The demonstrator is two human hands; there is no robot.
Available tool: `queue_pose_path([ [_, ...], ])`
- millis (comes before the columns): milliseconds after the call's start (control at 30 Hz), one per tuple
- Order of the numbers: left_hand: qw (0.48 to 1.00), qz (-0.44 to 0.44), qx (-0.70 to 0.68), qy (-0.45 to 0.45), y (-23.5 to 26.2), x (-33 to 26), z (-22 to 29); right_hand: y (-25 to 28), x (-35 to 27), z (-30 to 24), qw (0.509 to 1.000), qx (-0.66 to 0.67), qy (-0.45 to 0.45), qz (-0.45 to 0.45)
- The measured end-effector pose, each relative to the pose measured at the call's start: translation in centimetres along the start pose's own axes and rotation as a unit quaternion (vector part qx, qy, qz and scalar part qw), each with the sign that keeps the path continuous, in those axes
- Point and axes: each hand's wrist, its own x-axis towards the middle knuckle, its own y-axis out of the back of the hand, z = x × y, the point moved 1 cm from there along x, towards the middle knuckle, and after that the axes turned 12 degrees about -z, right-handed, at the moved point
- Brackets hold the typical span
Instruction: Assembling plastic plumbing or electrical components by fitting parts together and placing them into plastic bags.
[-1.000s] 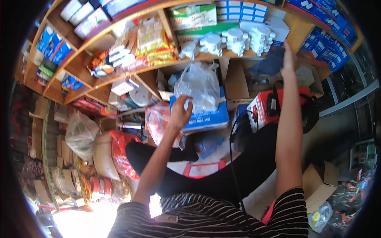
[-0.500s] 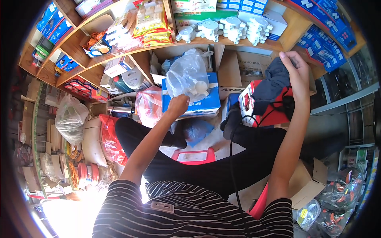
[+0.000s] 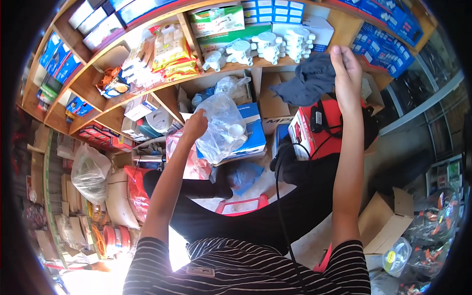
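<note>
My left hand [image 3: 195,125] is closed on the edge of a clear plastic bag [image 3: 216,118]. A white round plastic fitting [image 3: 237,132] shows through the bag's lower part. The bag hangs in front of a blue carton [image 3: 254,125] and partly covers it. Higher up on the right, my right hand [image 3: 348,81] pinches a dark grey cloth [image 3: 312,78], which trails out to the left of the fingers. Below the cloth stands a red and white box [image 3: 324,129] with a black cable and a small black device [image 3: 318,119] on it.
Similar white round fittings [image 3: 268,46] are stacked on the wooden shelf ahead. An open cardboard box [image 3: 275,93] stands behind the cloth. A black cable [image 3: 278,196] runs down across my lap. Another open carton [image 3: 386,216] lies at right, and a filled plastic sack [image 3: 91,169] at left.
The cloth has swung up and left from hanging beside the red box and is more spread out. The plastic bag has shifted lower against the blue carton, still in my left hand.
</note>
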Motion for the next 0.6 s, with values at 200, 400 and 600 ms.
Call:
queue_pose_path([
  [200,0.963,-0.218,0.113,0.115,-3.7,1.4,-5.9,-0.1,-0.6,0.7,1.000,-0.009,-0.022,-0.003],
  [400,0.950,-0.290,0.030,0.112,-4.4,3.1,-2.7,-0.9,-0.4,0.5,0.999,-0.029,-0.032,-0.012],
  [600,0.923,-0.348,-0.161,-0.036,-3.1,4.4,-1.6,-1.8,-0.1,0.9,0.997,-0.020,-0.050,-0.049],
])
